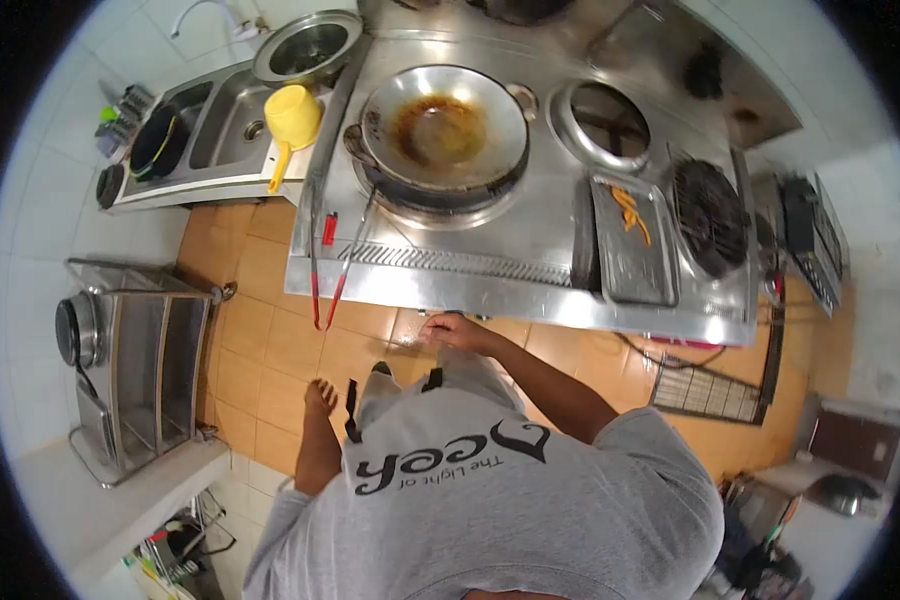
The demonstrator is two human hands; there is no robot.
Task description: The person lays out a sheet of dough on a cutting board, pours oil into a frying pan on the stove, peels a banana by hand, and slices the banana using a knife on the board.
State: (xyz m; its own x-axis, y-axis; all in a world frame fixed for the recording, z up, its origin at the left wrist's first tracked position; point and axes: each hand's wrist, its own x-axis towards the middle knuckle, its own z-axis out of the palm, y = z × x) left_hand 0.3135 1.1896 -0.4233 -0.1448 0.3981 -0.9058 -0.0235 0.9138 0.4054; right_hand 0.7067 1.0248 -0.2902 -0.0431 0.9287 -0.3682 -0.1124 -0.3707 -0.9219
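My right hand (pixel 450 332) is just off the stove's front edge, its fingers loosely bent and apart, and nothing shows in it. Lower and to the left, my left hand (pixel 322 396) hangs over the tiled floor with its fingers spread and empty. A large wok (pixel 445 130) with a little brownish oil rests on the left burner. Red-handled tongs (pixel 332 290) lie on the steel stove top (pixel 530 235), their handles reaching past its front edge. Beside them is a small red lighter (pixel 330 228). Several orange fried pieces (pixel 630 215) lie on a metal tray (pixel 642 270) at the right.
A yellow dipper (pixel 293 118) and a metal basin (pixel 308 48) are by the sink (pixel 232 120) at the left. An uncovered burner ring (pixel 605 125) and a dark round grate (pixel 710 215) are on the right. A metal rack (pixel 155 365) stands at the lower left.
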